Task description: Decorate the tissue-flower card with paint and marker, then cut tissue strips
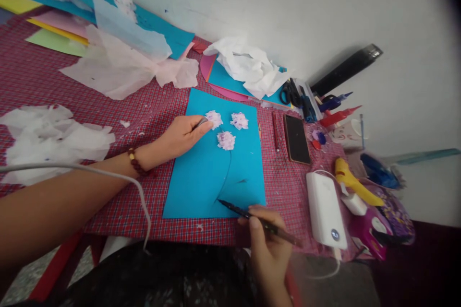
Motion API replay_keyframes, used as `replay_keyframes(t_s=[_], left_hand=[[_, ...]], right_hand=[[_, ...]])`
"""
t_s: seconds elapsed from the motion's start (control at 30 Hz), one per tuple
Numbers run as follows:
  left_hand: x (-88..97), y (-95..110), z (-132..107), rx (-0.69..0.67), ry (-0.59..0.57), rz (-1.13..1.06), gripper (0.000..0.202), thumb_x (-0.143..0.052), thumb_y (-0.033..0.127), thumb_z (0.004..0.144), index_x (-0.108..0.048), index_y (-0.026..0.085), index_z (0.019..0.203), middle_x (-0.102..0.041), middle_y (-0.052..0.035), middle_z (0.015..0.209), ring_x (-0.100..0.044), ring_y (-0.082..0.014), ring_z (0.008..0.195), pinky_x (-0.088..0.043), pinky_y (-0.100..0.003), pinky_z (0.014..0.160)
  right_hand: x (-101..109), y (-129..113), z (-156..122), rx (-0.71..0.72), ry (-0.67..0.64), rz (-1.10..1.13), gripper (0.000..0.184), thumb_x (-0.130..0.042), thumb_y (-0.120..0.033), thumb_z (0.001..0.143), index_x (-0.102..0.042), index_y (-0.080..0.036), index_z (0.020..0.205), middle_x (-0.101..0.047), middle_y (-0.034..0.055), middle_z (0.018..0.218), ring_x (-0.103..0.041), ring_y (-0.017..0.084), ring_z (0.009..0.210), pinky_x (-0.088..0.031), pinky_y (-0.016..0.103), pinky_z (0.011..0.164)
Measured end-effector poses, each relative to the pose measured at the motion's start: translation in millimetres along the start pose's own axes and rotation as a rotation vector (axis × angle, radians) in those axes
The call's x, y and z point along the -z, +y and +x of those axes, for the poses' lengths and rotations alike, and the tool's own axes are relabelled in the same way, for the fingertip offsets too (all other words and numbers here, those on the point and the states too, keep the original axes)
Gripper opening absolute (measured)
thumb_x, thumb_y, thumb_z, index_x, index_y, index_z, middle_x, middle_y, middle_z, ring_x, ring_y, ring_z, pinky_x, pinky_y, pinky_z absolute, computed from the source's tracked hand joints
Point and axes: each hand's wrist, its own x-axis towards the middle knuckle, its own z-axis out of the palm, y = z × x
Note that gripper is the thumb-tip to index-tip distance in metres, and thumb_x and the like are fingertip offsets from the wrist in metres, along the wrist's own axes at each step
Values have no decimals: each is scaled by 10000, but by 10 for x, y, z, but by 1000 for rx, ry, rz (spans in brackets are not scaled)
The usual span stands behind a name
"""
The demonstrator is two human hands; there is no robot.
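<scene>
A blue sheet of paper [201, 172] lies on the tablecloth with three pale lilac crumpled-paper puffs on it, the lowest puff [226, 140] nearest the middle. From that puff a thin dark curved line [227, 172] runs down the sheet, with a short dark mark to its right. My right hand [268, 237] grips a black pen [237, 209] whose tip is at the line's lower end. At the sheet's upper left, my left hand [183, 134] is closed on a small dark piece that looks like a pen cap [200, 123], fingertips beside the upper left puff.
White tissue [248, 64] and translucent sheets [115, 67] lie at the back. More torn tissue [54, 139] is at left. On the right are a phone [297, 139], a white power bank [326, 211], scissors [288, 93] and a yellow glue gun [355, 182]. A cable [108, 175] crosses my left forearm.
</scene>
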Motion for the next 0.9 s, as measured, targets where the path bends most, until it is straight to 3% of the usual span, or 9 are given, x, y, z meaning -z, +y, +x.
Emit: replay_keyframes(t_s=[0.17, 0.33, 0.5, 0.7, 0.83, 0.9], left_hand=[[-7, -12, -1, 5, 1, -10, 420, -433, 458, 925, -277, 229, 610, -299, 51, 578, -309, -108, 529, -220, -275, 508], [-1, 0, 0, 22, -2, -14, 413, -438, 454, 918, -277, 229, 612, -303, 49, 581, -311, -108, 530, -221, -274, 505], [5, 11, -2, 16, -2, -12, 413, -432, 457, 917, -276, 230, 610, -302, 51, 575, -307, -107, 525, -219, -276, 507], [1, 4, 0, 5, -3, -6, 415, -434, 454, 920, -282, 226, 607, -294, 52, 580, -307, -106, 531, -226, -275, 512], [-1, 3, 1, 0, -3, -4, 414, -436, 452, 920, -285, 225, 609, -302, 51, 581, -312, -107, 534, -230, -274, 512], [-2, 4, 1, 1, -3, -2, 415, -435, 451, 921, -281, 225, 609, -302, 50, 579, -312, -107, 532, -226, -275, 511]], right_hand=[[24, -4, 15, 67, -65, -50, 59, -649, -259, 900, -683, -252, 853, -657, 0, 583, -708, 243, 885, -561, 357, 737], [16, 11, 10, -7, 21, 11, 69, -652, -280, 906, -685, -241, 860, -703, 33, 718, -713, 240, 867, -539, 317, 638], [5, 22, -2, 42, -5, -54, 50, -649, -238, 904, -691, -261, 920, -708, 13, 709, -706, 239, 903, -544, 380, 778], [60, 36, 11, 151, -255, -18, 65, -616, -226, 910, -664, -270, 907, -692, -15, 676, -683, 219, 826, -516, 454, 901], [32, 33, 6, 99, -83, -35, 68, -623, -212, 914, -664, -264, 931, -698, 1, 672, -685, 244, 933, -530, 414, 840], [16, 31, 2, 97, -73, -61, 102, -628, -191, 908, -666, -272, 956, -699, -1, 689, -678, 240, 955, -528, 404, 844]])
